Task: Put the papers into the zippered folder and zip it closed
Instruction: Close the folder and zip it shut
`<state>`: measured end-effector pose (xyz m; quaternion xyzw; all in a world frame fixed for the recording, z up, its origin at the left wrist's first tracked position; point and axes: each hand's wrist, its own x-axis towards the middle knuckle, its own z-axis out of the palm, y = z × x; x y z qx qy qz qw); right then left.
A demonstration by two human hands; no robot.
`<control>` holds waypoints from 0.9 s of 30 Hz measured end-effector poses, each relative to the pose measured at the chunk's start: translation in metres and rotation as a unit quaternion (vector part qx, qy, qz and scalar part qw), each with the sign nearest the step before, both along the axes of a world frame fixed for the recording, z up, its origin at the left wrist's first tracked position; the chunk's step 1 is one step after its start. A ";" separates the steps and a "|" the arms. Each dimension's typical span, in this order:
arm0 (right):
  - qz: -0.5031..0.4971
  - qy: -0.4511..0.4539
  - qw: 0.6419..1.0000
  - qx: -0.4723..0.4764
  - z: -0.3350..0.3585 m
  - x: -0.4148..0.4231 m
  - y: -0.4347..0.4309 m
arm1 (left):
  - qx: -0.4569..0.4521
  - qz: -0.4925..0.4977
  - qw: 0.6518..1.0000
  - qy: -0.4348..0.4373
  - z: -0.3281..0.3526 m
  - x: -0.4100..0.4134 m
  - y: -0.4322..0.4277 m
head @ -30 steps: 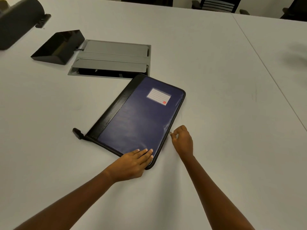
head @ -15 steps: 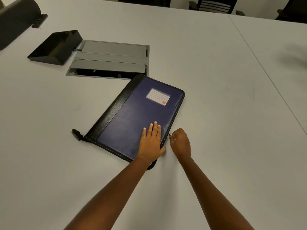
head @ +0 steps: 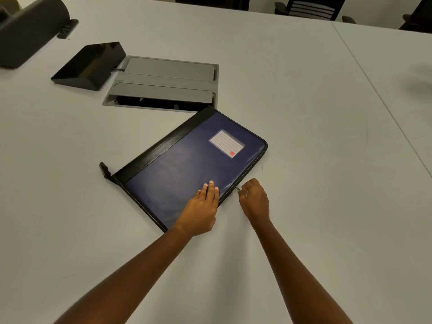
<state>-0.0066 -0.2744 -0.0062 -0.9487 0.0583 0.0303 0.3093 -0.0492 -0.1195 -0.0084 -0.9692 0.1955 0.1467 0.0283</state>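
Your zippered folder (head: 187, 164) lies flat and closed on the white table (head: 304, 113), its far corner touching the grey cable hatch (head: 163, 85). Your left hand (head: 201, 211) presses the folder's near corner, fingers straight. Just beside its right edge, your right hand (head: 256, 202) pinches the zipper pull (head: 237, 188), fingers curled.

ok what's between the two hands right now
Head view: the edge of the zippered folder and its zipper pull, which the right hand pinches; the left hand presses flat on the cover.
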 end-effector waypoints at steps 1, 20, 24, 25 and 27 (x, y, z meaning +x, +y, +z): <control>-0.008 0.000 1.000 0.004 0.001 0.003 -0.002 | 0.001 -0.009 1.000 -0.003 0.000 -0.003 0.005; -0.048 -0.055 0.995 0.062 0.003 0.014 -0.019 | -0.012 -0.010 0.997 -0.080 0.016 -0.023 0.077; -0.073 -0.059 0.990 0.104 -0.002 0.003 -0.016 | -0.023 0.038 0.999 -0.015 0.003 -0.009 0.061; -0.075 -0.057 0.989 0.111 -0.003 -0.002 -0.015 | -0.028 0.041 0.999 -0.020 0.001 -0.005 0.055; -0.074 -0.055 0.989 0.116 -0.006 -0.013 -0.012 | -0.033 0.041 0.998 -0.025 0.001 0.002 0.040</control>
